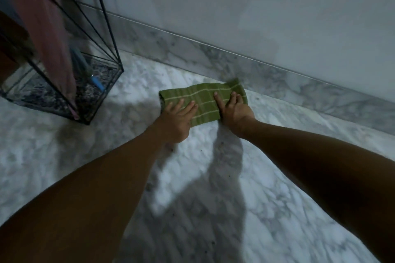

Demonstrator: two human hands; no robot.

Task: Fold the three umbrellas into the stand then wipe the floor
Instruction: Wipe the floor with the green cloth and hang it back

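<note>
A green cloth (203, 100) with pale stripes lies flat on the white marble floor (277, 177), close to the wall's skirting. My left hand (178, 119) presses on its left part with straight fingers. My right hand (233, 111) presses on its right part, fingers spread flat. At the left stands the glass umbrella stand (102, 92) with black metal edges. A folded pink umbrella (53, 49) leans inside it, and a bluish umbrella (80, 60) with a blue tip stands behind it.
A marble skirting board (235, 62) runs diagonally along the grey wall (256, 6) just beyond the cloth. Small dark specks dot the floor near my forearms. Shadows of my arms fall on the floor.
</note>
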